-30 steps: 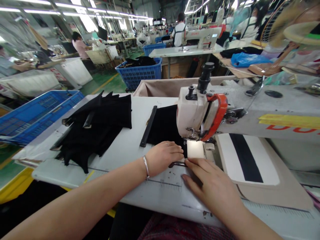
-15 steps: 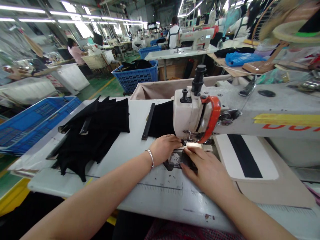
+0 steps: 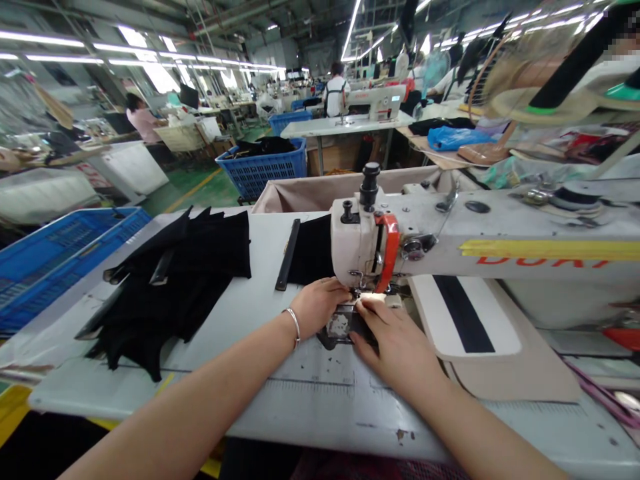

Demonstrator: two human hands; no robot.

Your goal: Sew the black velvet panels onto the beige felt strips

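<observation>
My left hand (image 3: 320,307), with a silver bangle at the wrist, has its fingers bunched together beside the presser foot of a sewing machine (image 3: 350,243). What its fingertips pinch is hidden. My right hand (image 3: 395,337) lies palm down just right of the needle area, thumb spread from the fingers, fingertips touching a small brightly lit pale edge. Under the machine arm, a beige panel (image 3: 530,373) carries a white rounded piece (image 3: 500,327) with a black strip (image 3: 463,313) across it. Left of the machine head lies a black fabric piece (image 3: 313,253) with a dark bar-like edge.
A pile of black fabric pieces (image 3: 200,267) covers the table's left side. Blue crates (image 3: 65,260) stand beyond that edge. Behind the table is a beige fabric-lined bin (image 3: 300,193). Farther off are another sewing machine (image 3: 377,100) and people seated at work.
The view has shifted, so the machine and table appear farther left and slightly lower. Both hands stay by the presser foot, with little visible movement against the machine.
</observation>
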